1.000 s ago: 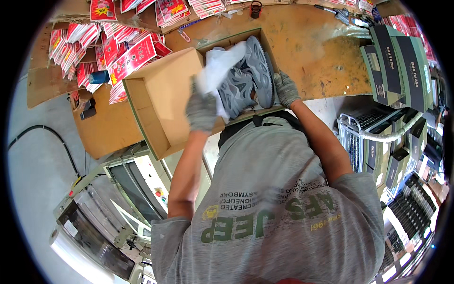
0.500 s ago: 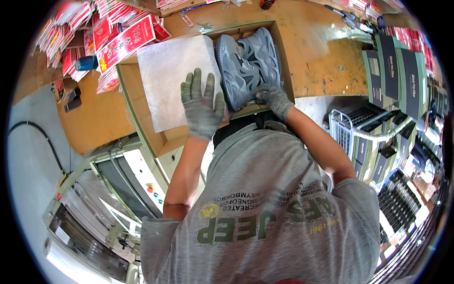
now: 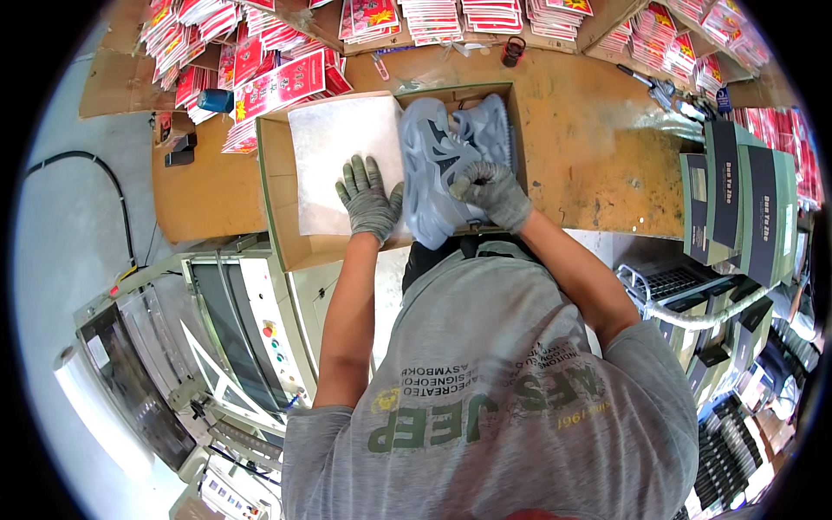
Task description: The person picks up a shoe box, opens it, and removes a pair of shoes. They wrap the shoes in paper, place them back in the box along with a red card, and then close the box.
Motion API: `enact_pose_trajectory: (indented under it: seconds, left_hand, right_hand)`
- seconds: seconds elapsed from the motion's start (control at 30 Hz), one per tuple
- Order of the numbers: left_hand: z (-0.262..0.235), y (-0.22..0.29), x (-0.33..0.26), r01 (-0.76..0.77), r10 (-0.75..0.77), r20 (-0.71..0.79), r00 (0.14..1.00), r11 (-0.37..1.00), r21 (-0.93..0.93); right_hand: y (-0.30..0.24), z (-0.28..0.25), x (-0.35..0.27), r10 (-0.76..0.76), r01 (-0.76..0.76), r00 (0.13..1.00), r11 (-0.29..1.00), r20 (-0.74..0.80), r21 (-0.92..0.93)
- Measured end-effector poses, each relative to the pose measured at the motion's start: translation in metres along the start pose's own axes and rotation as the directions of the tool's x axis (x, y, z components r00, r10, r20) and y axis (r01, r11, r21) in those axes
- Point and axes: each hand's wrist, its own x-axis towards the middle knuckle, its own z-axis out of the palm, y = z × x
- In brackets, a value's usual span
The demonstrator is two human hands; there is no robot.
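Observation:
A pair of grey chunky-soled sneakers is in an open cardboard shoebox (image 3: 276, 186) on the bench. My right hand (image 3: 491, 195), in a grey glove, has its fingers curled at the collar of the left sneaker (image 3: 425, 178). That sneaker's near end is raised over the box's near edge. The other sneaker (image 3: 492, 130) lies to its right, partly hidden behind my right hand. White wrapping paper (image 3: 338, 130) covers the left part of the box. My left hand (image 3: 370, 204), also gloved, rests on this paper with the fingers spread.
Stacks of red printed cards (image 3: 286, 87) crowd the bench's far side, some in cardboard compartments. A blue cup-like object (image 3: 215, 100) sits at far left. Green and black shoeboxes (image 3: 754, 195) are piled at right, above a wire cart (image 3: 667, 286). A machine (image 3: 230, 321) stands at left.
My right hand has moved from the near end of the sneakers up to the left one's collar, and that sneaker has risen. My left hand stays spread on the paper. The view has shifted.

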Motion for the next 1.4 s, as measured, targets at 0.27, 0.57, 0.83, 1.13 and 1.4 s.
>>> enact_pose_trajectory:
  seconds: [0.27, 0.57, 0.83, 1.13, 1.4]
  left_hand:
    - [-0.008, 0.014, -0.005, 0.021, -0.022, -0.015, 1.000, 0.999, -0.036]
    - [-0.009, 0.021, 0.004, 0.004, -0.004, -0.056, 0.998, 1.000, -0.004]
    - [-0.037, 0.016, -0.029, 0.326, -0.311, 0.132, 0.941, 0.938, -0.117]
    - [-0.021, 0.017, -0.044, 0.465, -0.462, 0.087, 0.882, 0.828, -0.314]
    - [-0.002, 0.035, -0.019, 0.463, -0.476, 0.025, 0.879, 0.842, -0.276]
  right_hand:
    - [-0.091, -0.057, -0.073, -0.422, 0.209, 0.906, 0.503, -0.027, -0.839]
    - [0.004, -0.212, -0.080, -0.445, -0.048, 0.895, -0.169, 0.033, -0.984]
    - [-0.116, -0.094, -0.019, 0.166, -0.010, 0.985, -0.171, -0.039, -0.985]
    - [0.014, -0.053, 0.137, 0.474, 0.821, 0.547, -0.146, 0.690, -0.552]
    - [0.052, -0.076, 0.213, 0.591, 0.865, 0.493, -0.251, 0.639, -0.435]
